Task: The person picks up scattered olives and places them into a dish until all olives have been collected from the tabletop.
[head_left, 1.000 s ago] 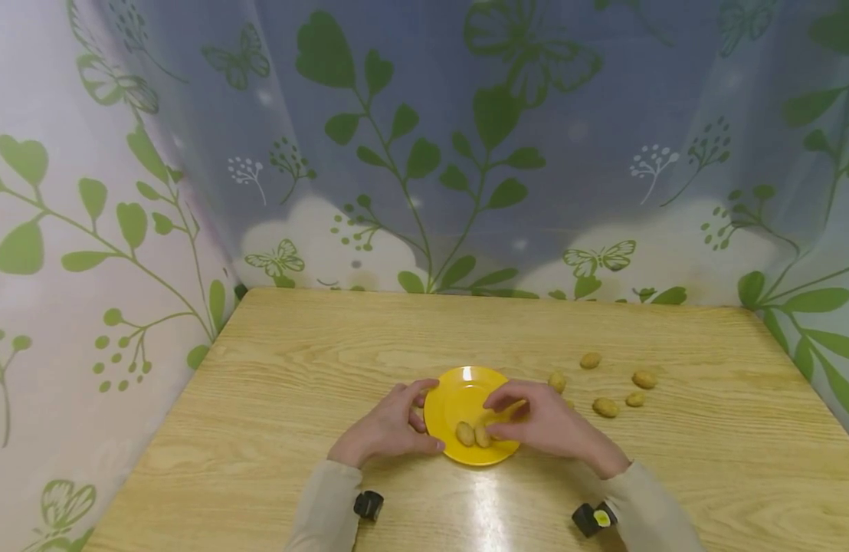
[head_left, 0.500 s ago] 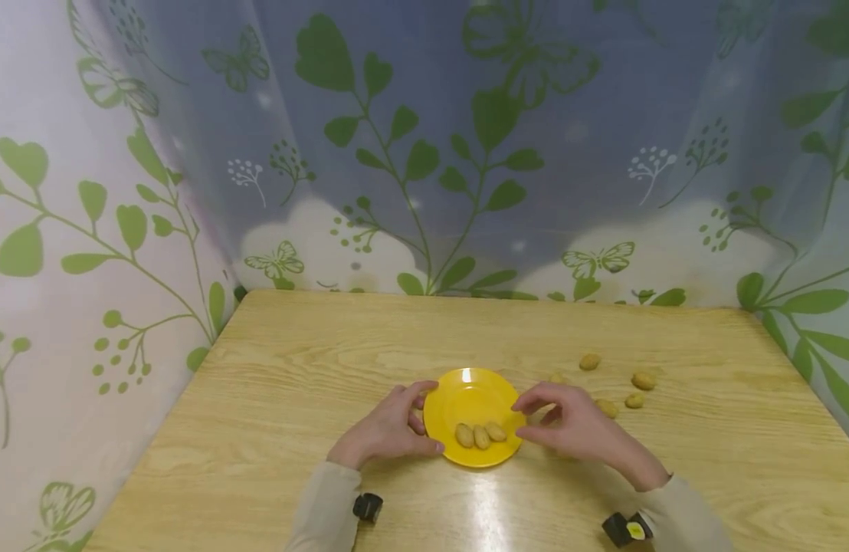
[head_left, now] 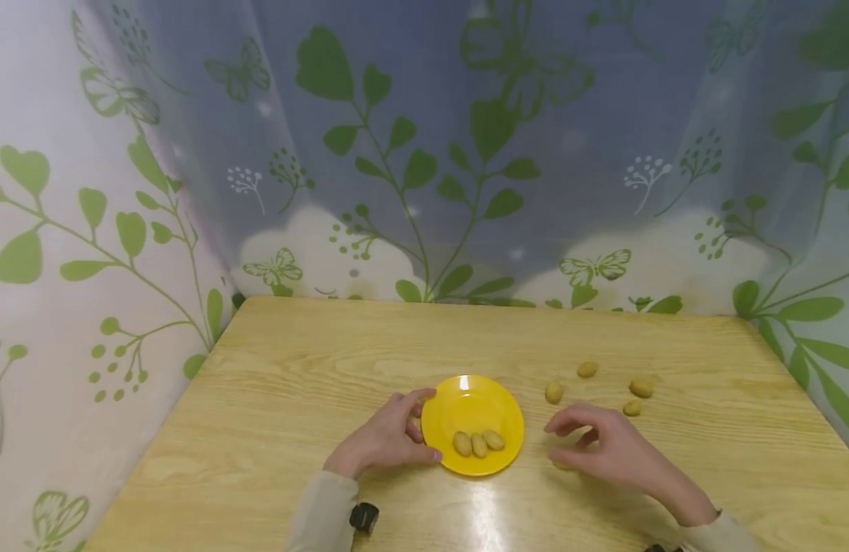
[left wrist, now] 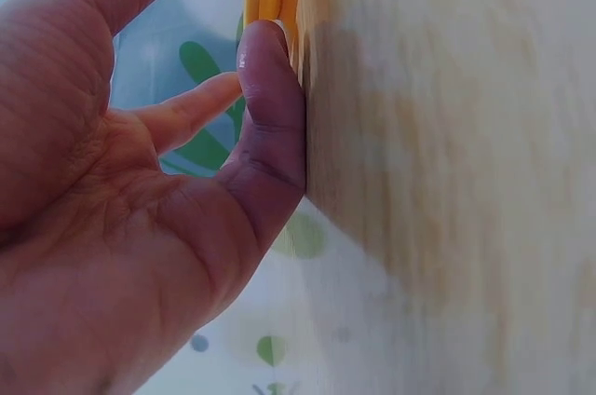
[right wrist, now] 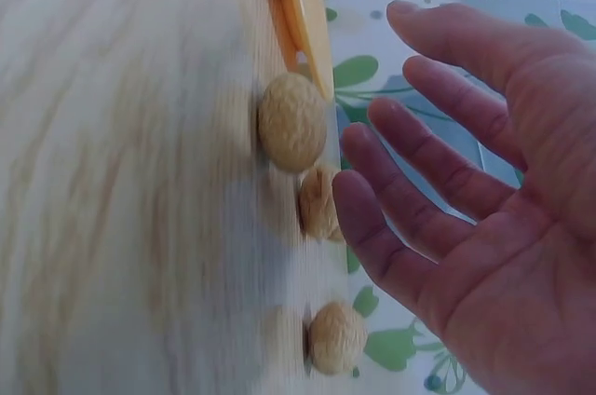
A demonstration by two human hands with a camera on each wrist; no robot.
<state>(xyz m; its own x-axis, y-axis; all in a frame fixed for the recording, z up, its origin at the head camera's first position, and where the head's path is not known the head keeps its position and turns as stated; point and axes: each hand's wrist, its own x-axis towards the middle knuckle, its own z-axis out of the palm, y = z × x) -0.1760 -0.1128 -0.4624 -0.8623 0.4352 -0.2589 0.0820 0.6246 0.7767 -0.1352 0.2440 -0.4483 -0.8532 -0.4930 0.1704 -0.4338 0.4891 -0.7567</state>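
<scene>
In the head view a yellow plate (head_left: 473, 399) lies mid-table, with three small tan, rough-shelled nuts, which look like walnuts, near its front rim; one is the left walnut (head_left: 462, 443). My left hand (head_left: 386, 437) holds the plate's left rim between thumb and fingers. In the left wrist view a bent finger (left wrist: 275, 115) touches the plate's edge. My right hand (head_left: 607, 445) hovers right of the plate, fingers loosely spread, holding nothing. In the right wrist view a walnut (right wrist: 292, 122) sits close to its fingertips, with another walnut (right wrist: 337, 337) lower down.
Several walnuts lie loose on the wooden table (head_left: 328, 345) beyond the right hand, among them a back walnut (head_left: 588, 369), a left one near the plate and a far-right walnut (head_left: 641, 387). A patterned curtain (head_left: 397, 153) hangs behind the table.
A third walnut has been let go on the plate by my right hand, which has moved off to the right and come away from the rim. The left hand stays on the plate.
</scene>
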